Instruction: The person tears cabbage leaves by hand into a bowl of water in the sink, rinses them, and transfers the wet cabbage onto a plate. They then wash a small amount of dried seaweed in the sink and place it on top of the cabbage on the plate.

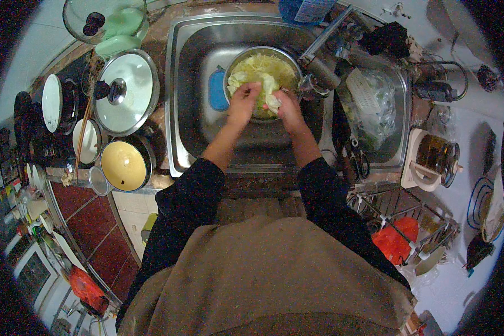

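A round metal bowl (227,71) stands in the left basin of the steel sink, filled with pale yellow-green shredded vegetable (269,63) and torn leaves. Both my hands are over it. My right hand (288,107) pinches a limp, pale leaf that looks like cabbage (273,94) at the bowl's near right side. My left hand (243,102), a little blurred, has its fingers bent in against the leafy pieces on the left; its fingertips seem to grip leaf too. Another pale leaf (237,80) lies just beyond my left hand.
A blue cloth or sponge (218,89) lies left of the bowl. The faucet (319,61) reaches in from the right. Plastic bags (375,106) and scissors (358,159) are in the right basin. A glass lid (126,92), yellow-lined pot (124,164) and teapot (434,162) flank the sink.
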Available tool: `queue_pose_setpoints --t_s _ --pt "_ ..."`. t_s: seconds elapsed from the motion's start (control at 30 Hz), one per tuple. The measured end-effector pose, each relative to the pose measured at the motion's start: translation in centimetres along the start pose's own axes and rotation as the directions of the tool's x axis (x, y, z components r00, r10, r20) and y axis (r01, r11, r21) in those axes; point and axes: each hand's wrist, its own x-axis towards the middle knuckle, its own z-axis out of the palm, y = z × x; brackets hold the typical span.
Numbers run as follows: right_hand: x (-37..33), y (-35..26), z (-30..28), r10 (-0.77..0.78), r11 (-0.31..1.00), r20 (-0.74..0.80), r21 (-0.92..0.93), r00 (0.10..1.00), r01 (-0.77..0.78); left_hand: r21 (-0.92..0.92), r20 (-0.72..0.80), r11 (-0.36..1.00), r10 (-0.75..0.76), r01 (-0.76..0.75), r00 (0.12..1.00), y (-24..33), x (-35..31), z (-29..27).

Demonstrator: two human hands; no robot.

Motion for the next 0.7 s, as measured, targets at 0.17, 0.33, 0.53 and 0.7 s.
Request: queue_pose_setpoints --t_s 0.17,0.33,0.53,0.7 --pt "-1.2 -0.6 1.6 -0.097 0.992 -0.018 -0.079 0.995 0.096 -0.328 0.109 0.926 -0.160 0.187 0.981 1.5 -0.3 0.2" --pt "-0.4 0.0 0.8 -0.260 0.945 -0.026 -0.214 0.965 0.249 -0.474 0.108 0.802 -0.356 0.363 0.928 1.5 -0.3 -0.4" --pt "-1.0 -1.0 1.6 -0.252 0.926 -0.121 -0.319 0.960 0.203 -0.662 0.144 0.658 -0.357 0.358 0.923 1.2 -0.6 -0.3" --pt "0.3 0.6 0.8 -0.384 0.707 -0.138 -0.680 0.913 0.195 -0.522 0.135 0.799 -0.270 0.300 0.953 -0.3 -0.5 -0.2"
